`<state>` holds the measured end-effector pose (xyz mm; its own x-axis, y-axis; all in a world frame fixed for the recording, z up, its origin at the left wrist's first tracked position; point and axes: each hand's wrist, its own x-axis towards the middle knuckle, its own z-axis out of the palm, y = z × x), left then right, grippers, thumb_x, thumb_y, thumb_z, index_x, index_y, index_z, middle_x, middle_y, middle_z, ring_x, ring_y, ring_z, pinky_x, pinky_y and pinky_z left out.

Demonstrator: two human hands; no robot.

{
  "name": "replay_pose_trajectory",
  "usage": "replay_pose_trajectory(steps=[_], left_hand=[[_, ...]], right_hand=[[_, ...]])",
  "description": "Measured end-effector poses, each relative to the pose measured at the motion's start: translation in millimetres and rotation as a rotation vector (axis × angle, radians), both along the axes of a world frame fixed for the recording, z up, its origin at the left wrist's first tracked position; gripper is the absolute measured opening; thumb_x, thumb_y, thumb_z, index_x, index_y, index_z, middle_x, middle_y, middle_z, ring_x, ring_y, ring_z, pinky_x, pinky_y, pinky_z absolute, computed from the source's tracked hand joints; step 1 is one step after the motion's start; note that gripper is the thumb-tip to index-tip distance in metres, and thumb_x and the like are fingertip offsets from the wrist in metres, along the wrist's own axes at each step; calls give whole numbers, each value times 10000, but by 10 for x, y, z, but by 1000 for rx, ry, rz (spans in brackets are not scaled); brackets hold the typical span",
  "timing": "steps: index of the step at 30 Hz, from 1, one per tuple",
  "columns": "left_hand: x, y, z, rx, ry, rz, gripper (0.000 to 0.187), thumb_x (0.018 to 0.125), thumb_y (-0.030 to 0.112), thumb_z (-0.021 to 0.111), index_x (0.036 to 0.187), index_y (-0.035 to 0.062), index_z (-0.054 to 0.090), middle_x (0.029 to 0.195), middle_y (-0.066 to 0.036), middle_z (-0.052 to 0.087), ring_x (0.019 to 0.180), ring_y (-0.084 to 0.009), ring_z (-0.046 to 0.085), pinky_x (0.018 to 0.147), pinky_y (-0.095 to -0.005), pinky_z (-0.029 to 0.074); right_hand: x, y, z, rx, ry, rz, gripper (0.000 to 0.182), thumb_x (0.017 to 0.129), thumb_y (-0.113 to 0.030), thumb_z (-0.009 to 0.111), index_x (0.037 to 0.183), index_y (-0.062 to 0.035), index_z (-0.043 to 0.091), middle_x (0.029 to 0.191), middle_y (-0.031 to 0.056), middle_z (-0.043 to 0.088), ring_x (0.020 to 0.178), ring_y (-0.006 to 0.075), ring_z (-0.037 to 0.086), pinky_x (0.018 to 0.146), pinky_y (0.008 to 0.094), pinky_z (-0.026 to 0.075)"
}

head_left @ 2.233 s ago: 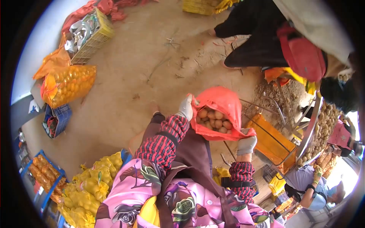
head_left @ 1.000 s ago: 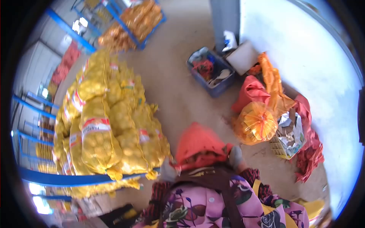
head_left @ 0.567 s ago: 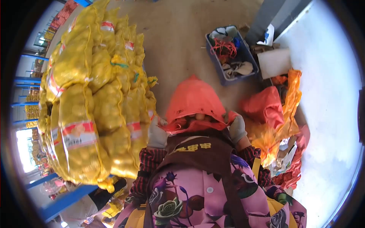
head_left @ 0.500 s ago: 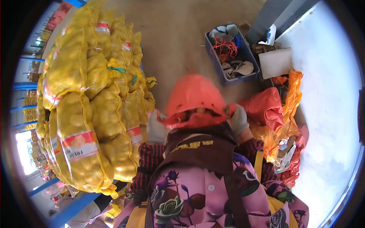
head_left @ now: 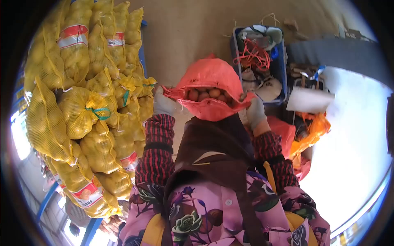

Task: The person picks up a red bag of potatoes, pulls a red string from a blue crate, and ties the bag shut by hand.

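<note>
In front of my apron hangs a red sack [head_left: 209,74], its mouth gaping toward me. Round brownish potatoes [head_left: 214,93] show inside the opening. My left hand [head_left: 164,103], in a pale glove, is closed on the left corner of the sack's mouth. The opposite corner is gripped by my gloved right hand [head_left: 256,111]. Both hands sit at about the same height, and the mouth is stretched between them. The lower part of the sack is hidden from view.
Stacked yellow mesh bags [head_left: 76,112] of potatoes rise on my left. To the right stands a blue crate [head_left: 283,90] holding red string [head_left: 253,55] and cloths. Nearer me are a white board [head_left: 310,99], an orange bag [head_left: 315,131] and a red bag [head_left: 281,131].
The sack and both hands have moved up, away from my body. Its mouth now shows more open, with the potatoes in plain sight. My view has also shifted.
</note>
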<state>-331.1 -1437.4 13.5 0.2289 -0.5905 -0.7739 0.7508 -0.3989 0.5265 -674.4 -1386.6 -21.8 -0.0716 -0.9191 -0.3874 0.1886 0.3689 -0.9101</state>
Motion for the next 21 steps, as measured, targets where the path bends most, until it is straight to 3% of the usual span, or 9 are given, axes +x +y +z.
replay_pose_trajectory(steps=[1, 3, 5, 8, 11, 14, 17, 19, 21], left_hand=[[44, -18, -25, -78, -157, -72, 289, 979, 291, 373, 931, 58, 536, 928, -111, 592, 891, -264, 578, 854, -436, 481], [103, -55, -130, -29, -263, -142, 306, 984, 300, 373, 977, 51, 551, 954, -105, 597, 909, -248, 581, 868, -424, 479], [129, -36, -198, -10, -236, -164, 295, 984, 276, 386, 1052, 45, 556, 961, -77, 588, 886, -228, 583, 861, -400, 484], [-21, 46, -12, 82, -258, -51, 353, 970, 310, 392, 1032, 13, 572, 972, -68, 585, 868, -185, 571, 799, -314, 477], [-25, 163, 218, 198, -572, -276, 353, 888, 281, 591, 1095, -2, 542, 1002, -61, 573, 890, -169, 559, 817, -302, 468], [-41, 525, -263, 175, -826, -314, 700, 677, 94, 795, 1255, -6, 414, 1068, -86, 561, 924, -175, 564, 835, -303, 478], [-427, 464, 30, -22, -701, -247, 777, 646, 138, 821, 1277, -6, 391, 1124, -108, 556, 972, -189, 571, 821, -328, 490], [-434, 613, -117, 84, -787, -259, 730, 654, 186, 805, 1254, -1, 434, 1168, -175, 564, 1014, -268, 600, 829, -355, 500], [-390, 690, -51, 406, -865, -714, 518, 713, 165, 745, 1148, -2, 518, 965, -168, 640, 871, -270, 642, 781, -355, 513]], right_hand=[[-3, -74, 171, 220, -212, -116, 248, 812, -51, 382, 855, -8, 622, 849, 123, 617, 826, 200, 579, 770, 308, 464], [-127, -92, 75, 184, -37, 80, 255, 786, -70, 383, 864, -2, 617, 938, 111, 608, 910, 199, 566, 854, 324, 435], [-164, -359, 740, 327, -90, 106, 281, 767, -71, 402, 924, 7, 622, 951, 120, 610, 909, 195, 574, 841, 318, 448], [-336, -457, 951, 621, -81, 96, 344, 682, 84, 429, 941, -21, 628, 882, 90, 619, 799, 185, 597, 766, 305, 483], [-377, -567, 900, 420, 118, 210, 305, 707, 39, 498, 979, -33, 616, 932, 77, 609, 902, 169, 582, 832, 306, 460], [169, -1019, 1173, -135, 462, 456, 406, 704, -120, 638, 1095, -40, 565, 1085, 106, 564, 1057, 246, 523, 935, 351, 399], [828, -1219, 1062, -426, 803, 850, 622, 657, -234, 708, 1224, -87, 497, 1174, 139, 519, 1153, 321, 461, 991, 399, 354], [1048, -1095, 735, -517, 993, 968, 631, 666, -244, 700, 1242, -105, 482, 1184, 138, 511, 1165, 311, 454, 985, 398, 360], [1083, -1156, 490, -738, 1320, 1118, 560, 698, -253, 664, 1220, -126, 503, 1176, 131, 524, 1154, 290, 477, 963, 398, 379]])
